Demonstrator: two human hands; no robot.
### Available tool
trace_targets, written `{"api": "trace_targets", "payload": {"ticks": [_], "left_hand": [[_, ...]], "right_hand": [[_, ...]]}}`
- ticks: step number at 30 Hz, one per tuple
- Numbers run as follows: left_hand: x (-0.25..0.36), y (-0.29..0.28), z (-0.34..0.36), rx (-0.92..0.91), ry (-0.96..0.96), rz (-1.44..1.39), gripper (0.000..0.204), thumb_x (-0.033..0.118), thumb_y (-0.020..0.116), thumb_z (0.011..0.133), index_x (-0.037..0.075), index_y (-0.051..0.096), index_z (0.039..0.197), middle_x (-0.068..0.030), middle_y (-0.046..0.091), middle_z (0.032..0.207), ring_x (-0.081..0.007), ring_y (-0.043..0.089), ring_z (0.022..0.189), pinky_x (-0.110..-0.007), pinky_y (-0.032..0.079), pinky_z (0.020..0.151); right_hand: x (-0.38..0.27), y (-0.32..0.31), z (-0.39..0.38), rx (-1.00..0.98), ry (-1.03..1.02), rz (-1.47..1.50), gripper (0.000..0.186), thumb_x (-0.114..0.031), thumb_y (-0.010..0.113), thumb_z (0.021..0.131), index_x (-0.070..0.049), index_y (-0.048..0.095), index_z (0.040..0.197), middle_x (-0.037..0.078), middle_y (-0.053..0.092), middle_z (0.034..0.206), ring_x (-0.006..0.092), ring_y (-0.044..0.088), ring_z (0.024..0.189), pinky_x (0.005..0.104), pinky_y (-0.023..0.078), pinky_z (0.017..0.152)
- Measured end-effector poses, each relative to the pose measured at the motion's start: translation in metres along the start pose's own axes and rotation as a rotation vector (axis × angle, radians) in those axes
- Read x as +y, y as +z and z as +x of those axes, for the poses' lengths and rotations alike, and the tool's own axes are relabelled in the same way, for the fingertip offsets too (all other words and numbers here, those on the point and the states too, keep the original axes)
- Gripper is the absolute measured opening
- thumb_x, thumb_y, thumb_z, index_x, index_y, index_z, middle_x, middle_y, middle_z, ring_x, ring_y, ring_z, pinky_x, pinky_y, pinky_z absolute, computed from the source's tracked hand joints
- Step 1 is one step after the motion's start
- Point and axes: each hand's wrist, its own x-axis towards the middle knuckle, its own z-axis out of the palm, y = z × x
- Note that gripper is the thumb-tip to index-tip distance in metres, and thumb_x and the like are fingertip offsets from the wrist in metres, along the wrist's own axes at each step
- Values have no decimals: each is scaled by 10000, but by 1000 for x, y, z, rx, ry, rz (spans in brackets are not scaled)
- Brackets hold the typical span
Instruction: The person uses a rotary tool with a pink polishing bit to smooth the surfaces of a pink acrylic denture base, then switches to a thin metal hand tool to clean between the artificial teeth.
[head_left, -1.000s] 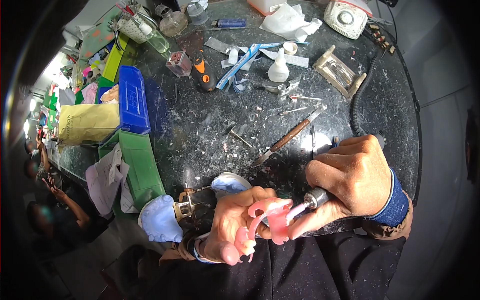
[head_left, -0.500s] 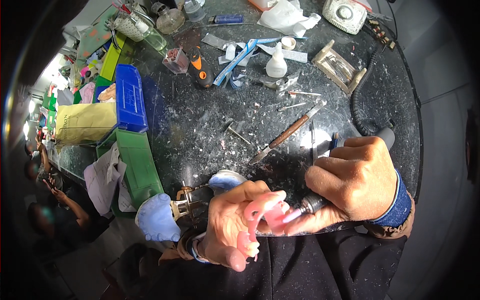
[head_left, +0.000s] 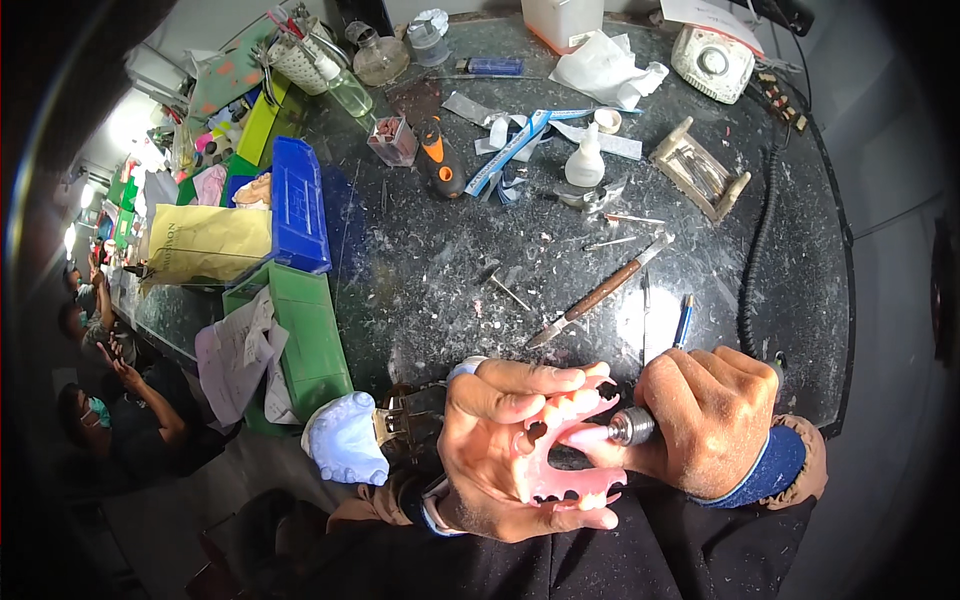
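My left hand (head_left: pixel 478 440) grips a pink partial denture (head_left: pixel 545 480) with pale teeth, thumb and fingers at its opposite edges. My right hand (head_left: pixel 710 425) is closed round a dark metal rotary handpiece (head_left: pixel 632 427). Its pale pinkish tip (head_left: pixel 588 436) lies within the curve of the denture, at or very close to the inner edge; I cannot tell whether they touch. Left of my left hand is a blue dental cast (head_left: pixel 347 440) on a brass-coloured articulator (head_left: pixel 398 420). Another bluish cast (head_left: pixel 466 368) is mostly hidden behind that hand.
White dust and shavings cover the dark bench (head_left: pixel 440 300). Beyond my hands lie a wooden-handled knife (head_left: pixel 600 292) and a blue pen (head_left: pixel 684 322). Green (head_left: pixel 310 345) and blue (head_left: pixel 300 210) bins stand left. A coiled cord (head_left: pixel 762 240) runs down the right. People sit far left.
The denture has been turned in my left hand, so its arch now faces the handpiece. My right hand has lowered slightly with the handpiece. The whole view has shifted a little.
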Motion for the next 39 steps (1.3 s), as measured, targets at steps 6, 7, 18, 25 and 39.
{"api": "trace_targets", "payload": {"ticks": [6, 7, 18, 25, 39], "left_hand": [[5, 3, 0, -5, -5, 52, 749, -49, 817, 577, 22, 351, 1159, -226, 418, 1196, -387, 456, 1192, -459, 443, 974], [5, 3, 0, -4, -6, 52, 749, -49, 817, 577, 22, 351, 1159, -226, 418, 1196, -387, 456, 1192, -459, 443, 974], [4, 3, -1, 0, -30, 52, 707, -79, 798, 583, 43, 371, 1133, -218, 440, 1176, -368, 454, 1204, -424, 454, 973], [5, 1, -2, 1, -55, 37, 697, -59, 813, 575, 45, 369, 1103, -222, 442, 1166, -373, 462, 1193, -425, 459, 970], [2, 0, 5, -19, 14, 144, 778, 16, 854, 560, 84, 364, 1160, -208, 436, 1166, -343, 508, 1146, -437, 495, 926]], "right_hand": [[-1, -2, 0, -33, 4, 21, 488, -478, 725, 665, -98, 425, 600, 4, 411, 513, 134, 452, 396, 264, 333, 376], [0, 0, 0, 27, -30, 18, 508, -498, 688, 723, -113, 393, 571, -15, 370, 485, 108, 420, 363, 249, 319, 342], [1, 0, 0, 3, -86, -4, 431, -447, 644, 734, -113, 410, 595, -23, 371, 520, 95, 438, 397, 246, 321, 356], [4, 0, 4, 14, -103, 20, 417, -435, 646, 734, -119, 412, 596, -24, 366, 516, 96, 437, 395, 250, 321, 357], [3, 6, 2, 108, -49, -33, 433, -435, 653, 719, -125, 394, 564, -28, 325, 503, 95, 392, 382, 245, 274, 359]]}}
